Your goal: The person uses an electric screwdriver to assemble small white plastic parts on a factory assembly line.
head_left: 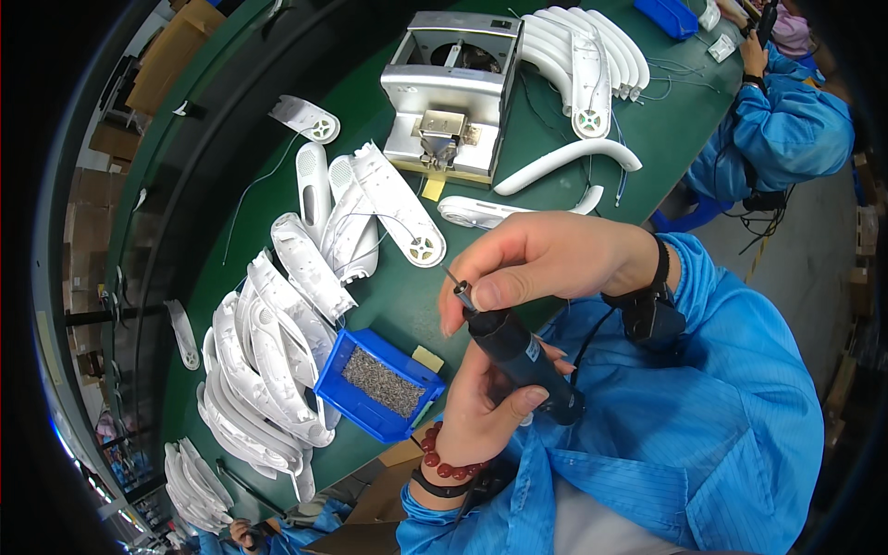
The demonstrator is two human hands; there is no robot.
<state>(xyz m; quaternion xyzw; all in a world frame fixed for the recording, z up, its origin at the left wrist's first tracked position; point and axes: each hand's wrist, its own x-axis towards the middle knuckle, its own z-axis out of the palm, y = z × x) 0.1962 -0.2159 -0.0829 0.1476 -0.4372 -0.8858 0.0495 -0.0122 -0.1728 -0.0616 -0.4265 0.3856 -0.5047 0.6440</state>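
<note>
A black electric screwdriver (524, 366) is gripped round its body by my left hand (487, 393), which wears a red bead bracelet. Its thin metal bit points up and to the left. At the screwdriver's tip, my right hand (546, 259) is closed, thumb and fingers pinching the collar by the bit. Beyond the bit lies a white curved plastic shell (398, 205) with a round spoked end. Left of my hands, a blue bin (338, 393) holds a heap of small screws (384, 381).
A silver screw feeder machine (449, 92) stands at the far side of the green table (407, 287). White curved shells (268, 361) pile up at the left, with more (569, 55) beside the machine and thin wires trailing. A co-worker in blue (777, 129) sits at the upper right.
</note>
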